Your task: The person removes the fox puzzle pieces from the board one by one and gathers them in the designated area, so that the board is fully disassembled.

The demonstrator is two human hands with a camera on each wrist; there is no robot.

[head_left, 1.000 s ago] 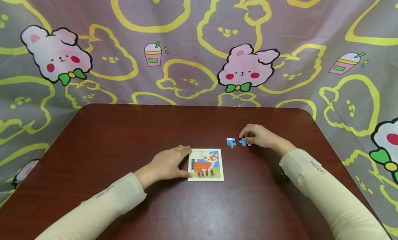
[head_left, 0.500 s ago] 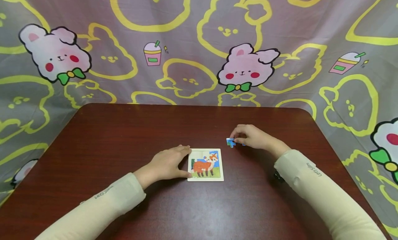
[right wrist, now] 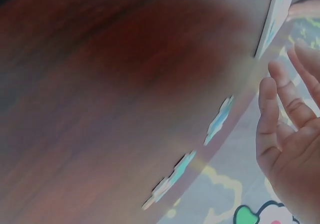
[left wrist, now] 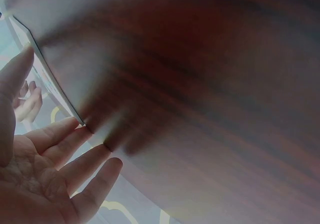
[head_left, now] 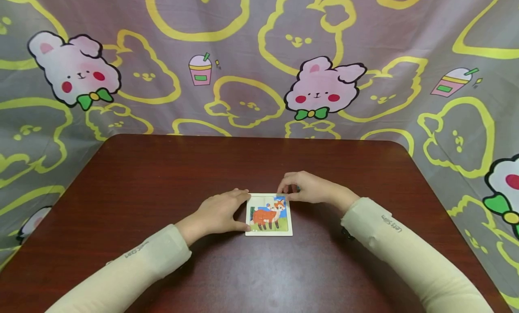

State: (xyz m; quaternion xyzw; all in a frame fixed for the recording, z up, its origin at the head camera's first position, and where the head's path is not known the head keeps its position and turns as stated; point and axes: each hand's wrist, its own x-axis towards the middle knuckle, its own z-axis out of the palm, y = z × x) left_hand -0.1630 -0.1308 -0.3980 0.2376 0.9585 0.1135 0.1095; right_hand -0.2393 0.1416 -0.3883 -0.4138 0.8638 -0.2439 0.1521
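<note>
Backdrop: a patterned cloth (head_left: 239, 47) with bunnies and drink cups, rising behind the far edge and along both sides.
Table: dark reddish wood (head_left: 162, 169) with rounded far corners; broad stretches of surface lie left of the tray, beyond it and on its near side.
Left hand: the left hand (head_left: 219, 214) spans the tray's left edge, thumb at the near corner, fingertips at the far one, fingers extended rather than clenched, bracing it without a wrapped grip.
Right hand: the right hand (head_left: 310, 187) is bent over the tray's far right corner; whether its fingertips pinch anything or touch the rim cannot be told.
Tray: a square puzzle tray (head_left: 269, 234) with a pale raised rim, flat on the table between the hands, well apart from every table edge; its near edge is unobstructed.
Tray contents: fitted pieces form a fox picture (head_left: 265, 217); the far left part shows a pale bare patch (head_left: 261, 201).
Loose pieces: one blue piece (right wrist: 219, 121) lies near the tray's corner, another piece (right wrist: 169, 180) just beyond it, both flat on the wood, apart.
</note>
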